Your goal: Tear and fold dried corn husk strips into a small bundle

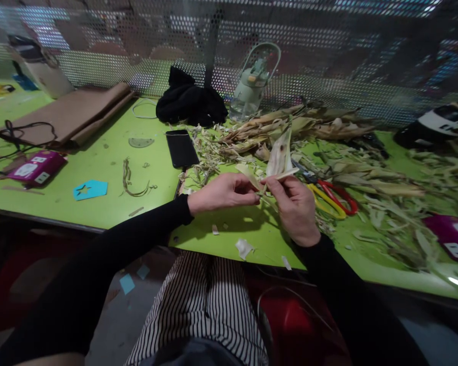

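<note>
My left hand (222,192) and my right hand (294,207) meet above the front edge of the green table (99,203). Both pinch the same pale dried corn husk (279,156), which stands up between them with a brown spot on it. The left fingers grip a thin strip at its lower left; the right fingers hold its base. Red-handled and yellow-handled scissors (330,197) lie just right of my right hand. A heap of dried husks (290,127) covers the table behind my hands.
A black phone (181,147) lies left of the husks, a black cloth (191,104) and a pale green water bottle (254,81) at the back. Brown paper (72,114), a magenta box (36,168) and a blue paper shape (90,189) sit on the left. Perforated metal screen behind.
</note>
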`<state>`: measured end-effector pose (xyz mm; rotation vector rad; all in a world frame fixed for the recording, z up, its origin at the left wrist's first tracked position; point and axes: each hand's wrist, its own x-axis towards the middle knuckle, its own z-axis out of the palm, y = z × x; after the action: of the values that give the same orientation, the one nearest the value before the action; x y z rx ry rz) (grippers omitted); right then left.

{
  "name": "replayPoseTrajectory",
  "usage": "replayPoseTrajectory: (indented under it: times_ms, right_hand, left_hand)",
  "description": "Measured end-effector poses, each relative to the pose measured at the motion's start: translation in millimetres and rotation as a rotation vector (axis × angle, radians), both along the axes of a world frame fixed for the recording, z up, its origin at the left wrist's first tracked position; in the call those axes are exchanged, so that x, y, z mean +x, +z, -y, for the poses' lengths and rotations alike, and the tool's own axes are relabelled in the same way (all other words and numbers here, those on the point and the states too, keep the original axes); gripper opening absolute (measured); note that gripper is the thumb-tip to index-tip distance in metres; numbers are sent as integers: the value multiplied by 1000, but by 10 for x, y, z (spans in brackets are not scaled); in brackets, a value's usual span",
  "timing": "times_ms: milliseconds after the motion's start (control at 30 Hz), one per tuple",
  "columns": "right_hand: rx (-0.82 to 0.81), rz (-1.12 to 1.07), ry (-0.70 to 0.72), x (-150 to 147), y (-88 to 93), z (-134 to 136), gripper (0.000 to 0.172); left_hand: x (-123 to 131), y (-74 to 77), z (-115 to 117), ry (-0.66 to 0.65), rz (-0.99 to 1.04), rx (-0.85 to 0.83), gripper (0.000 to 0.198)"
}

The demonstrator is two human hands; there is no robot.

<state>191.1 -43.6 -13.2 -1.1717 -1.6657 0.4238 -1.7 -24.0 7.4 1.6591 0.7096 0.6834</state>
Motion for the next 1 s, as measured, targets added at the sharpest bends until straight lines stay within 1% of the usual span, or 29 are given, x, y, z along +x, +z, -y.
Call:
replayPoseTrajectory:
  times_ms: [200, 333, 433, 567, 667, 733, 867, 1000]
  right_hand:
    - [-26, -50, 55, 9, 2, 0, 27]
    - [-45, -76, 83, -14, 32, 29, 23]
    - [-73, -67, 66, -22, 46, 17, 25]
    - [-139, -73, 68, -9, 59, -13, 34]
    - [-128, -73, 60, -2, 77, -5, 43]
    - [-117, -39, 40, -4, 87, 10, 46]
    - [-118, -15, 37, -2, 84, 23, 45]
    - [-107, -26, 28, 13, 70, 14, 40]
  left_hand:
    - [-23, 47, 50, -3, -58, 85, 15]
    - [-29, 38, 71, -16, -48, 106, 16]
    - [-10, -6, 60, -34, 20, 26, 22]
    - [8, -73, -8, -35, 162, -90, 26]
    - [-9, -107, -79, 8, 247, -136, 28]
    - [-23, -122, -112, 36, 270, -155, 29]
    - [-25, -137, -128, 39, 266, -150, 27]
    - [-10, -121, -115, 9, 252, -169, 22]
